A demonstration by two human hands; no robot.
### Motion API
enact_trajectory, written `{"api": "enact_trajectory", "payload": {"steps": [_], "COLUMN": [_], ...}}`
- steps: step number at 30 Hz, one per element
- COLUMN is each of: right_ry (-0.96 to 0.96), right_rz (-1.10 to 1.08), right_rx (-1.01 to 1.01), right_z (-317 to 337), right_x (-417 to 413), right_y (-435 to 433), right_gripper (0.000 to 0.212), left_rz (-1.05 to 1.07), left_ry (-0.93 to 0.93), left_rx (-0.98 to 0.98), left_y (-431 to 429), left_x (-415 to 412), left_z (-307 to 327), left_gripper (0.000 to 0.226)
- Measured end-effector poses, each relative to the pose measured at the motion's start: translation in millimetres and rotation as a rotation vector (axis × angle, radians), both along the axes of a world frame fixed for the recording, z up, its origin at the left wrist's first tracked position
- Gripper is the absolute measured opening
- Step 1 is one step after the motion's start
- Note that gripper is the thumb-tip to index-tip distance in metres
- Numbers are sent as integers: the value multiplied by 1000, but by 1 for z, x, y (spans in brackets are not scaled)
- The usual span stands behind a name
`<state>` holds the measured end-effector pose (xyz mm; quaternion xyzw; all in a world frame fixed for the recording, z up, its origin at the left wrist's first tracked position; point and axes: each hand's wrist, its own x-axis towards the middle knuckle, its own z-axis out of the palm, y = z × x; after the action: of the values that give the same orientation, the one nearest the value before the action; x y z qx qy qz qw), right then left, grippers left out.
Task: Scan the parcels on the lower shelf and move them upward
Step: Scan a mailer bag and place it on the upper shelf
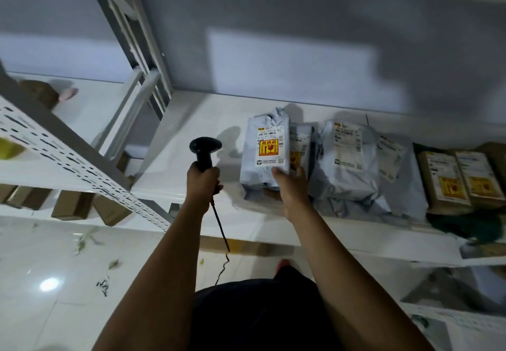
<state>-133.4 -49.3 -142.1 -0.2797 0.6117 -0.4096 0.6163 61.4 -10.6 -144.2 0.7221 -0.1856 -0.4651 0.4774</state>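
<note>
Head view: the task seems partly done, with a row of parcels (pixel 347 164) on the white metal shelf (pixel 189 128), where the right hand (pixel 291 186) grips the near end of the leftmost grey plastic parcel with yellow label (pixel 262 156), and the left hand (pixel 203 185) clasps the black handheld scanner (pixel 204 149) beside it.

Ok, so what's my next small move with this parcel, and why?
Probably swing the scanner in your left hand to the right, onto the barcode at the top of the label. Your right hand grips the parcel upright with the label facing you, but the scanner's head seems aimed at bare shelf left of it.
</note>
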Motion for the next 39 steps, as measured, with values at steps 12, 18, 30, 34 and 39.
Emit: {"api": "enact_trajectory", "payload": {"steps": [12,18,30,34,39], "right_ry": [-49,8,49,50,69], "right_rz": [-89,-133,-148,-153,-158], "right_rx": [-118,-204,-260,-270,-281], "right_z": [-3,-5,5,5,2], "right_x": [6,12,-8,-17,-24], "right_y": [38,65,105,113,125], "right_gripper": [53,67,76,71,64], "left_rz": [-223,-276,-365,-376,-389], "left_ry": [231,208,178,190,178], "left_rx": [-142,-108,-112,-120,-146], "left_y": [4,38,78,88,99], "left_x": [-16,-36,-56,-64,-67], "left_z": [151,169,180,182,185], "left_gripper": [6,8,9,7,7]}}
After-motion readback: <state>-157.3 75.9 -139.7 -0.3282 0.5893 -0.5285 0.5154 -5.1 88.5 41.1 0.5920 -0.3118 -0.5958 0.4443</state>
